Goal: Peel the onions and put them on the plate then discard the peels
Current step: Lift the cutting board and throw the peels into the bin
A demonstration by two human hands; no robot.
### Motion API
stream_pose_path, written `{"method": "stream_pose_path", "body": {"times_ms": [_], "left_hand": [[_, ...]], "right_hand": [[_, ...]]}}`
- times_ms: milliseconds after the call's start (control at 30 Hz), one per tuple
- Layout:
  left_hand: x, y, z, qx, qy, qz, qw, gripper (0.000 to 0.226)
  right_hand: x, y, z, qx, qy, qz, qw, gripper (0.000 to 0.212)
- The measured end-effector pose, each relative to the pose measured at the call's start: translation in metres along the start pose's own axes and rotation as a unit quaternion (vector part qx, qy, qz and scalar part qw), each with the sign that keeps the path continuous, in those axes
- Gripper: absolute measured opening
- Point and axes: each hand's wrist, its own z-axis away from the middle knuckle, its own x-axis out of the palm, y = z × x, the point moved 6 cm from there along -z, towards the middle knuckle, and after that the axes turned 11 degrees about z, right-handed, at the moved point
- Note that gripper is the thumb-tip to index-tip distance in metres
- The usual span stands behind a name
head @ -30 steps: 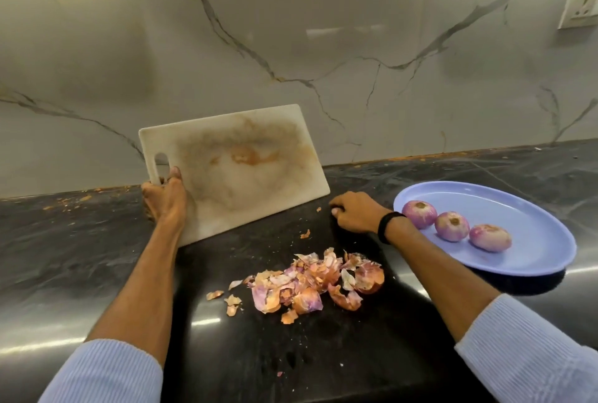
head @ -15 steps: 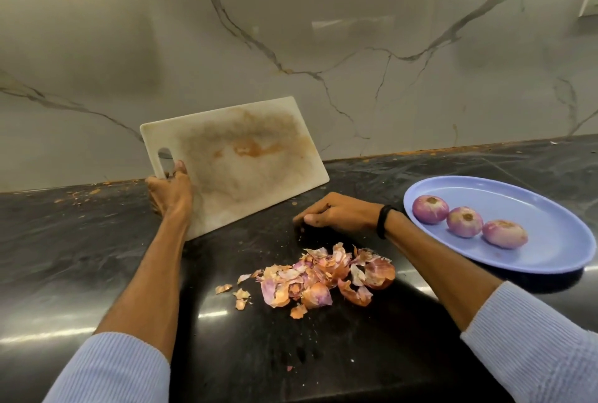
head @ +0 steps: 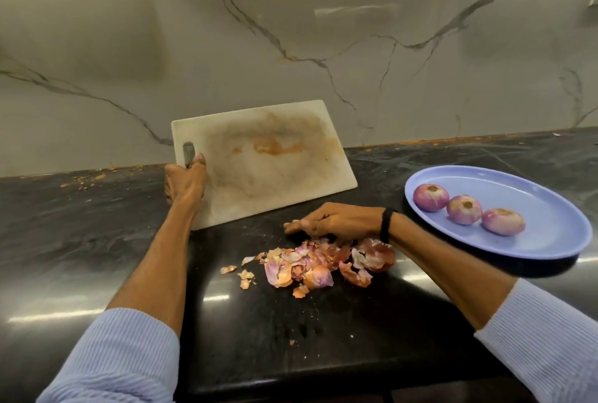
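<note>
Left hand grips board; right hand seemingly touches peels

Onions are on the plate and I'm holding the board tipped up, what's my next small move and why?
Probably sweep the peels onto the cutting board with your right hand. All three onions sit on the plate, the peels lie heaped on the counter, your right hand rests at their far edge, and your left hand holds the board tilted nearby.

Dim, warm indoor light; bright streaks glare off the glossy black counter, the wall carries soft reflections, and wide-angle bending curves the edges.
</note>
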Motion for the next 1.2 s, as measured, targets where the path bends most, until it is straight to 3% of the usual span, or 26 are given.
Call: {"method": "stream_pose_path", "body": {"times_ms": [100, 233, 533, 867, 1067, 1200], "left_hand": [[0.012, 0.008, 0.021, 0.008, -0.054, -0.019, 0.998, 0.053], [0.019, 0.001, 0.026, 0.003, -0.08, -0.04, 0.996, 0.041], [0.014, -0.007, 0.039, -0.001, -0.087, -0.165, 0.982, 0.054], [0.023, -0.011, 0.055, 0.003, -0.138, -0.264, 0.955, 0.06], [0.012, -0.007, 0.062, 0.013, -0.115, -0.211, 0.971, 0.042], [-0.006, 0.0, 0.085, 0.011, -0.07, -0.136, 0.988, 0.045]], "right_hand": [[0.004, -0.007, 0.02, -0.005, 0.003, -0.028, 1.0, 0.052], [0.0, -0.006, 0.044, -0.007, 0.061, -0.065, 0.996, 0.052], [-0.014, 0.012, 0.074, 0.058, 0.23, -0.077, 0.968, 0.053], [0.01, 0.011, 0.081, 0.127, 0.242, 0.005, 0.962, 0.054], [0.016, 0.004, 0.085, 0.133, 0.278, -0.015, 0.951, 0.056], [0.019, -0.001, 0.088, 0.135, 0.305, -0.022, 0.942, 0.057]]}}
